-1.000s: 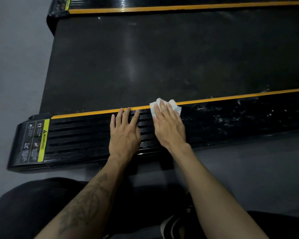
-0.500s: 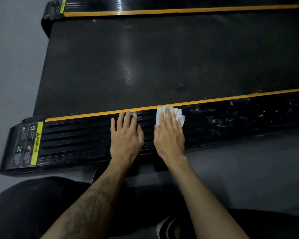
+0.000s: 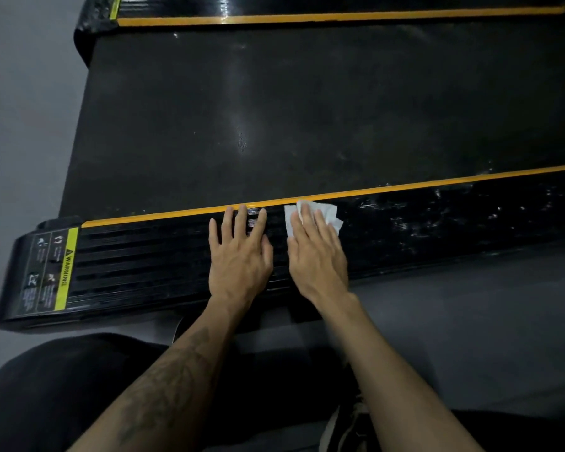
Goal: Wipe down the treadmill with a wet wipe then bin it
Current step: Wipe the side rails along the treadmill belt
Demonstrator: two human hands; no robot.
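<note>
Since a second ago our right hand (image 3: 317, 252), flat on the wet wipe (image 3: 327, 213), slides down-frame along the treadmill (image 3: 144, 265) rail; left hand (image 3: 238, 256) spread, bracing. Ridges may snag the wipe.

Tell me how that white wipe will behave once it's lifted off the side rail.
The wipe is creased under the right hand, so probably floppy and light. The rail glistens beside it, so likely damp and clingy.
</note>
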